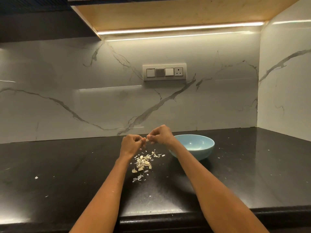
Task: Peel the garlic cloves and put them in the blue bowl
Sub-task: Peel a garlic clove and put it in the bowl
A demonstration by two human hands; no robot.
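Nearest, loose garlic cloves and skins (142, 163) lie in a pile on the black counter (67, 174). Above the pile, the left hand (132, 145) and right hand (161, 135) meet, fingers curled, pinching one garlic clove (147, 140) between them. The blue bowl (195, 146) sits just right of the hands, before the marble wall (84, 98).

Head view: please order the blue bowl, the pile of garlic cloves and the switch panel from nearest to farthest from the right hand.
From the right hand:
1. Blue bowl, just to its right on the counter.
2. Pile of garlic cloves, below it, toward the person.
3. Switch panel, up on the marble wall.
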